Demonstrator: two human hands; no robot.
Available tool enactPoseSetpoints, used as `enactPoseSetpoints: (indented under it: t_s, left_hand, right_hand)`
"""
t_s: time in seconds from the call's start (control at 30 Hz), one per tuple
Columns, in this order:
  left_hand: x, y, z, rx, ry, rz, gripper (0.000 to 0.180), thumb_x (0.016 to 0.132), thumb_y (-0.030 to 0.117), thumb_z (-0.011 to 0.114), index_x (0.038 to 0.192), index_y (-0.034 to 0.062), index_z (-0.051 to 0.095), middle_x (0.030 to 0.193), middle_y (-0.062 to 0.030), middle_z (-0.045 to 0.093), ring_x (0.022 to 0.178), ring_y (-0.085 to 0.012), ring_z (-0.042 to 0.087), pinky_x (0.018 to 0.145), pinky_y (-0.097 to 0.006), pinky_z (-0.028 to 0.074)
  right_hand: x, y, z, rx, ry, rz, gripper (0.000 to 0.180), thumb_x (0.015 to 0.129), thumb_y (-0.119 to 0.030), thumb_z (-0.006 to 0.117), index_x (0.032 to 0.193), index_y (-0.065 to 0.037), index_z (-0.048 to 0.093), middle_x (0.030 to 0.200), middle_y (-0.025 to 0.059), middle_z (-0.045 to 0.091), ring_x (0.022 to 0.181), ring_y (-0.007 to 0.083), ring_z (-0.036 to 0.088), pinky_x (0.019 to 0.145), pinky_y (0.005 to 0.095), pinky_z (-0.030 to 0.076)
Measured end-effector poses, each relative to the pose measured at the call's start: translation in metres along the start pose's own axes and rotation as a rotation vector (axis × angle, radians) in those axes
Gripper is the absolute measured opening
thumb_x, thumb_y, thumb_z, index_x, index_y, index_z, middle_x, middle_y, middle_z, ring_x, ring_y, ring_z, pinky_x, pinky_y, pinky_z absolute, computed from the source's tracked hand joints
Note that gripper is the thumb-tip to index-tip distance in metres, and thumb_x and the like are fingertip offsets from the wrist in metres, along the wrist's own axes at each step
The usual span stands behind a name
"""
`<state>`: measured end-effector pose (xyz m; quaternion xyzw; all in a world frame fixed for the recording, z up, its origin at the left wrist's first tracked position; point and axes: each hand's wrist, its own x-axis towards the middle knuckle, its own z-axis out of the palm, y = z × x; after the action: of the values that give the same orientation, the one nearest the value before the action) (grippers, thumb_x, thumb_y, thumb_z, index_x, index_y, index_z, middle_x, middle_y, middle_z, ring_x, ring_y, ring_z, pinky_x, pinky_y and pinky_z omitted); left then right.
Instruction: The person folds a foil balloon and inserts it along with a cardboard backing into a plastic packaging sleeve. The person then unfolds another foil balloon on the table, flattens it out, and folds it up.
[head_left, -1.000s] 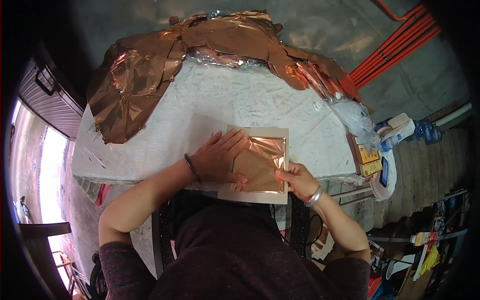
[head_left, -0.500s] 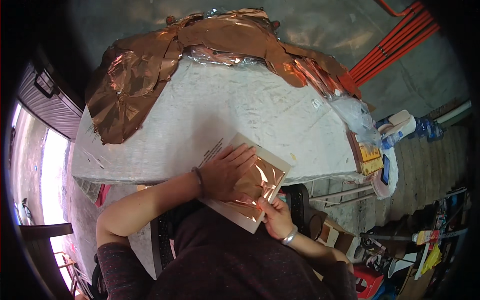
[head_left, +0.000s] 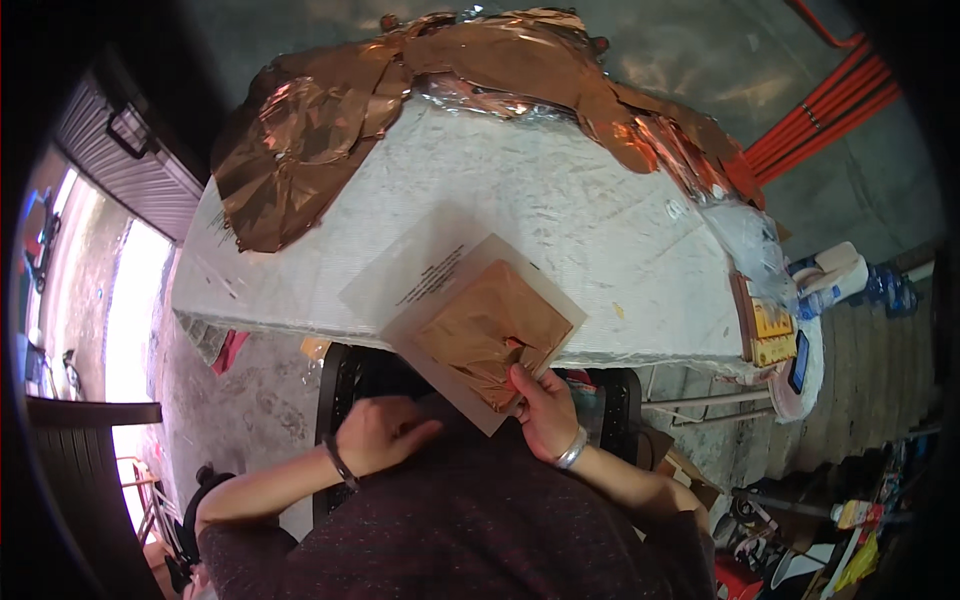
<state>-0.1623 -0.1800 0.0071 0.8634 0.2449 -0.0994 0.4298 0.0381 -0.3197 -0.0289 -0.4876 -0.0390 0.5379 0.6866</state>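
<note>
My right hand (head_left: 548, 412) grips the near right edge of a frosted plastic bag (head_left: 405, 330), thumb on top. A folded copper-coloured foil sheet (head_left: 490, 325) shows square and slightly creased within the bag's outline; I cannot tell whether it lies inside or on top. Part of the bag, with small dark print, spreads to the left over the table. The bag is tilted over the table's near edge. Apart from it, my left hand (head_left: 380, 437) hovers over my lap, fingers loosely curled and thumb apart. Nothing shows in it.
Copper foil sheets (head_left: 490, 55) lie heaped along the far side of the white-covered table (head_left: 480, 180). At its right end are clear plastic wrap (head_left: 748, 238), a yellow box (head_left: 772, 335) and a phone (head_left: 799, 360) on a stool. Orange pipes (head_left: 825, 110) stand beyond.
My left hand has lifted off the foil and drawn back toward my body. The right hand keeps hold of the bag, whose left part now lies spread out. The view has shifted slightly.
</note>
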Motion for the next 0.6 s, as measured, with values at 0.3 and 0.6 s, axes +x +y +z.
enactPoseSetpoints:
  t_s: [0.3, 0.6]
  left_hand:
    - [0.046, -0.016, 0.074, -0.904, 0.536, 0.148, 0.022, 0.087, 0.001, 0.06, 0.108, -0.0045, 0.06, 0.095, -0.0072, 0.069, 0.086, -0.0131, 0.065, 0.073, -0.028, 0.053]
    - [0.063, -0.003, 0.057, -1.157, 0.456, 0.145, 0.014, 0.089, 0.0, 0.055, 0.098, -0.0018, 0.066, 0.091, -0.0051, 0.07, 0.078, -0.0089, 0.064, 0.067, -0.024, 0.052]
  right_hand:
    - [0.002, 0.005, 0.004, -0.109, -0.071, 0.201, 0.026, 0.093, -0.026, 0.061, 0.108, -0.004, 0.061, 0.095, 0.0059, 0.066, 0.082, 0.0165, 0.066, 0.059, 0.0304, 0.055]
    - [-0.003, -0.005, 0.001, -0.166, -0.108, 0.241, 0.033, 0.093, -0.036, 0.061, 0.098, -0.003, 0.061, 0.08, 0.0062, 0.065, 0.061, 0.013, 0.061, 0.049, 0.0257, 0.049]
